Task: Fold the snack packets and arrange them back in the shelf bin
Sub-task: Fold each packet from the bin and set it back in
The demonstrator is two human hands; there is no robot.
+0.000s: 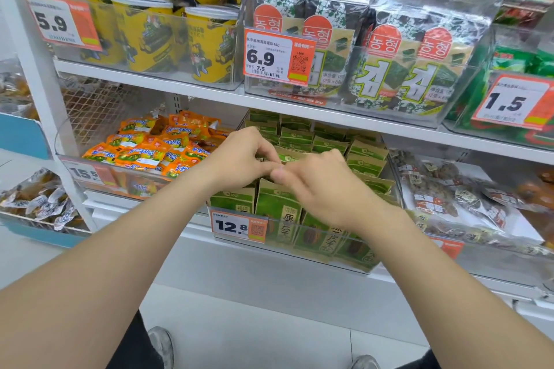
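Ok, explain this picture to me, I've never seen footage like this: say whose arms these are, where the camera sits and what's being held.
No machine here: these are a person's bare arms, filmed by a camera worn on their head, looking down at a shop shelf. The left hand and right hand meet over a clear bin, together pinching the top of one green packet among many standing in it. Orange packets fill the next bin, on the left.
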